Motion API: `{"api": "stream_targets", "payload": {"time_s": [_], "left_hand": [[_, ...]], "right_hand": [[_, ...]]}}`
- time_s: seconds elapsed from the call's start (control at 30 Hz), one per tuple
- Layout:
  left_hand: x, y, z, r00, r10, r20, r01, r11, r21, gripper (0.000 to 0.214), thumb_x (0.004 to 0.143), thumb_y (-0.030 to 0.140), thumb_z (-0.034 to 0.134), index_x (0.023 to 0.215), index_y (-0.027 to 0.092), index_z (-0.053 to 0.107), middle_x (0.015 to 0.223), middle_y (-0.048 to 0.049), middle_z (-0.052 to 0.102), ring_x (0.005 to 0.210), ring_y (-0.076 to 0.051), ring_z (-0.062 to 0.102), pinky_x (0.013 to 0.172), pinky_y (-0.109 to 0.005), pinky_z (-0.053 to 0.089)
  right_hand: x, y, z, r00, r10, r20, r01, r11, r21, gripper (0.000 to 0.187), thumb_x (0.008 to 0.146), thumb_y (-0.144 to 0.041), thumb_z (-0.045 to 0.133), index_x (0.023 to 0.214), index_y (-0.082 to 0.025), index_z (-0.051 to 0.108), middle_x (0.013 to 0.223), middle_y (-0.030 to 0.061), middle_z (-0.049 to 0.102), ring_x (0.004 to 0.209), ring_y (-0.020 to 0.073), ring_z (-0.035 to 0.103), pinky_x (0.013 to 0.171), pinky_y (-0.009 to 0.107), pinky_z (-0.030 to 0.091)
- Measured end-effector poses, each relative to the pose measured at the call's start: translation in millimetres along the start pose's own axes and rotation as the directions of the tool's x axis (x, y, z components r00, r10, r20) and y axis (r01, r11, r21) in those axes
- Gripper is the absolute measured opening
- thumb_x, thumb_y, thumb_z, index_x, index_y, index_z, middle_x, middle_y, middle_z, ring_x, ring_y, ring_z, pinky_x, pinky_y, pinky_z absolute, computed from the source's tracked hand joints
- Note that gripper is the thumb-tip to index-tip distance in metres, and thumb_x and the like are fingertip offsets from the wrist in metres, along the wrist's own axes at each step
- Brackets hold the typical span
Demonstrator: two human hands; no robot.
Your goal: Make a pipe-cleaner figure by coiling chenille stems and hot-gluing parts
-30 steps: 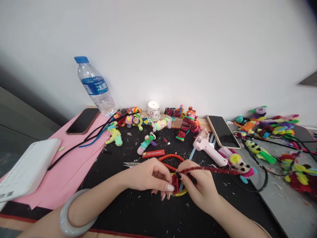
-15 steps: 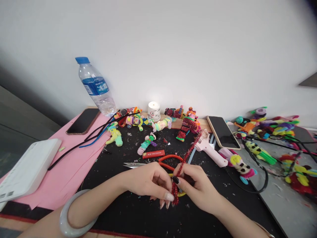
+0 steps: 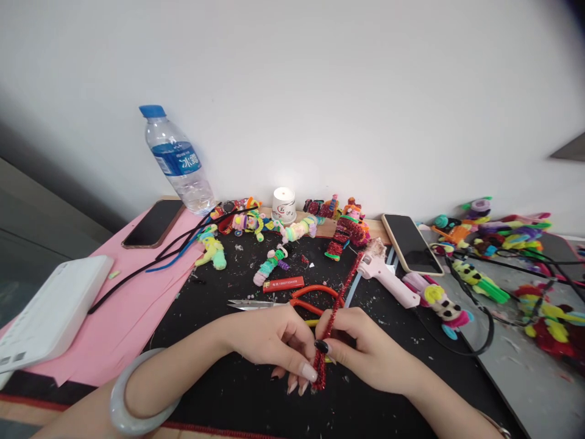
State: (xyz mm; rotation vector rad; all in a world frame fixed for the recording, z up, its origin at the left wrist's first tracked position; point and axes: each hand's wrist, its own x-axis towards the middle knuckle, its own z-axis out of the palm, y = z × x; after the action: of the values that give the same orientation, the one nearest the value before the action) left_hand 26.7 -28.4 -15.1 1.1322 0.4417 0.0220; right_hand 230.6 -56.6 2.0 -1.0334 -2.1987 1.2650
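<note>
Both my hands meet low in the middle of the black mat [image 3: 256, 396]. My left hand [image 3: 274, 341] pinches the lower, wound part of a red glitter pipe cleaner [image 3: 336, 308] between thumb and fingers. My right hand [image 3: 361, 350] pinches the same pipe cleaner just above, its free end slanting up and away toward the pink glue gun [image 3: 386, 274]. A pale bangle [image 3: 132, 396] sits on my left wrist. Orange-handled scissors [image 3: 283, 302] lie just beyond my fingers.
Several pipe-cleaner figures [image 3: 274, 259] lie along the back of the mat beside a lit candle [image 3: 284, 204] and a water bottle [image 3: 176, 161]. Two phones [image 3: 153, 222] [image 3: 411, 244], pink paper [image 3: 123, 305], a white box [image 3: 50, 311], a red lighter [image 3: 283, 283] and more figures with cables [image 3: 503, 256] surround them.
The pipe cleaner's free end swung from pointing right to slanting up and away. Both hands shifted slightly toward me while turning the wound part.
</note>
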Motion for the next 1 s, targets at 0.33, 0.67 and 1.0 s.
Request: {"api": "stream_targets", "payload": {"time_s": [0.33, 0.67, 1.0], "left_hand": [[0.1, 8.3, 2.8, 0.971, 0.115, -0.209, -0.111, 0.993, 0.034, 0.027, 0.08, 0.04, 0.063, 0.078, 0.014, 0.057, 0.062, 0.0014, 0.058, 0.053, -0.008, 0.056, 0.046, -0.016, 0.043], [4.7, 3.3, 15.7, 0.673, 0.61, -0.419, -0.188, 0.689, 0.7, 0.02, 0.075, 0.03, 0.069, 0.08, 0.012, 0.063, 0.075, -0.0028, 0.057, 0.059, -0.01, 0.054, 0.052, -0.02, 0.047], [4.7, 0.9, 18.5, 0.481, 0.849, -0.218, -0.174, 0.336, 0.926, 0.009, 0.086, 0.017, 0.056, 0.089, 0.013, 0.064, 0.08, -0.0073, 0.067, 0.072, -0.015, 0.061, 0.066, -0.025, 0.051]], "right_hand": [[1.2, 8.3, 7.1, 0.891, -0.123, -0.438, 0.101, 0.992, -0.075, 0.019, 0.087, -0.018, 0.05, 0.069, -0.017, 0.055, 0.058, -0.0016, 0.055, 0.046, 0.0087, 0.045, 0.045, 0.021, 0.036], [-6.0, 9.8, 11.8, 0.759, -0.343, -0.553, 0.2, 0.932, -0.303, 0.016, 0.083, -0.005, 0.05, 0.086, -0.019, 0.058, 0.073, 0.0034, 0.062, 0.064, 0.0135, 0.059, 0.058, 0.025, 0.048], [-6.0, 8.5, 12.1, 0.734, -0.399, -0.55, 0.262, 0.913, -0.314, 0.023, 0.082, -0.001, 0.051, 0.093, -0.019, 0.058, 0.077, 0.0046, 0.064, 0.066, 0.0148, 0.061, 0.06, 0.028, 0.051]]}}
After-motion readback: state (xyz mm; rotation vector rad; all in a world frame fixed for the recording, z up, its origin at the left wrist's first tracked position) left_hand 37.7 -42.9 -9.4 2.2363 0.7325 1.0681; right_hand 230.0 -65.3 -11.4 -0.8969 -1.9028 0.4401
